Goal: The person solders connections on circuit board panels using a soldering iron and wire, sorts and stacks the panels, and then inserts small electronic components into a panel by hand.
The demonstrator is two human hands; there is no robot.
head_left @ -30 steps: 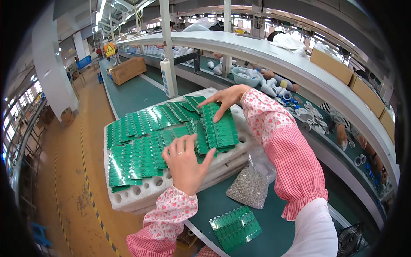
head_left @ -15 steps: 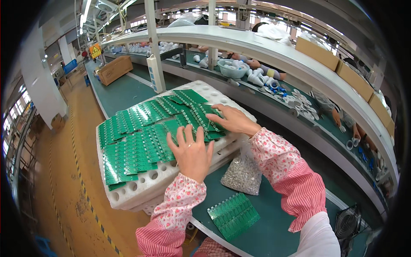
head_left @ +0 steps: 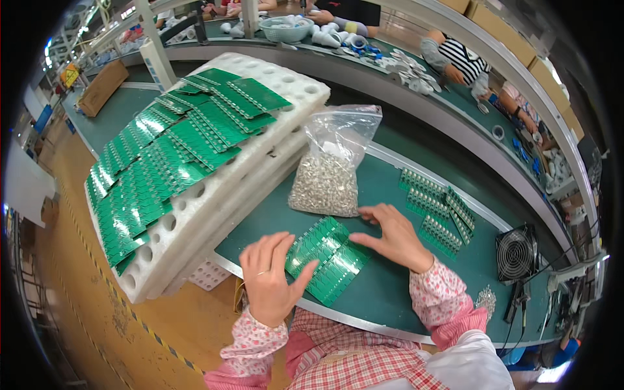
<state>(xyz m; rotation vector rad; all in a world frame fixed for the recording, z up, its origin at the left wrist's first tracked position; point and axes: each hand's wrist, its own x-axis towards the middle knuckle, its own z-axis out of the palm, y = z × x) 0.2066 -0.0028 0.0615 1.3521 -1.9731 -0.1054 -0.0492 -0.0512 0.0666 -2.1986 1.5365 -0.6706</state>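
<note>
A green circuit board panel (head_left: 329,261) lies flat on the green worktop between my hands. My left hand (head_left: 268,270) is at its left side, fingers stretched and thumb apart, with the thumb tip near the board. From the upper right, my right hand (head_left: 394,235) reaches over with thumb and fingers spread, its thumb close to the board's edge. Both hands are open; whether they touch the board I cannot tell. Just beyond the board stands a clear plastic bag (head_left: 325,182) of small metal parts.
Stacked white foam slabs (head_left: 296,88) at left carry several overlapping green panels (head_left: 149,162). Boards with mounted parts (head_left: 432,211) lie at right, near a black fan (head_left: 517,252) and a small heap of metal pieces (head_left: 485,300). Co-workers' hands (head_left: 455,73) work across the line.
Both hands have left the panels on the foam and come down to the single board on the worktop. The view has swung to the right and downward.
</note>
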